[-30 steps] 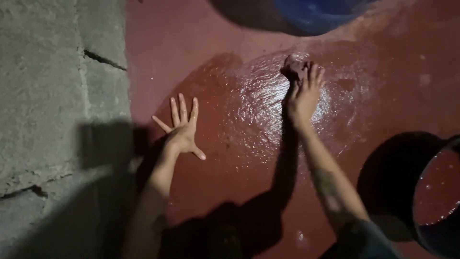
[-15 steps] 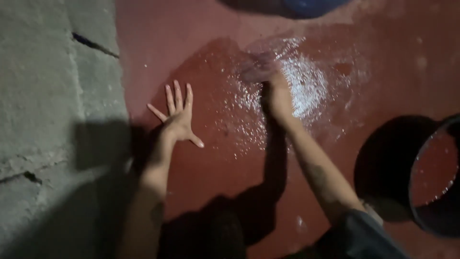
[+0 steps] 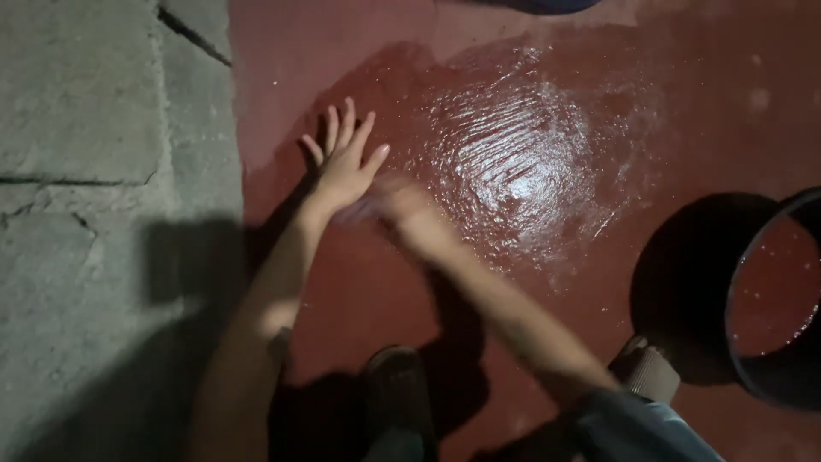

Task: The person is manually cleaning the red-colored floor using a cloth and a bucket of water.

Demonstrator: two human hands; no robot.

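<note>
- Red-painted floor (image 3: 359, 359) fills most of the head view, with bare grey cracked concrete (image 3: 94, 171) running along its left edge.
- On the red floor lies a glossy wet patch of red coating (image 3: 513, 162), ridged with curved wipe marks and bright under the light.
- Left hand (image 3: 342, 167) is pressed flat on the floor at the patch's left margin, fingers spread and released — it grips nothing.
- Right hand (image 3: 402, 210) is a motion-blurred smear just beside the left wrist; whether its fingers are clenched on anything cannot be told.
- A second ago the right hand was at the far top of the wet patch with a small pad or cloth under its fingers; half a second ago it was halfway down; now it has swept to the patch's near-left edge — so the wet coating has been drawn toward the person and widened.
- Dark round bucket holding red liquid (image 3: 782, 299) stands at the right, well apart from both hands.
- A dark shoe (image 3: 398, 385) sits on the floor near the bottom, between the forearms.
- A blue curved rim (image 3: 547, 5) shows at the top edge, beyond the patch.
</note>
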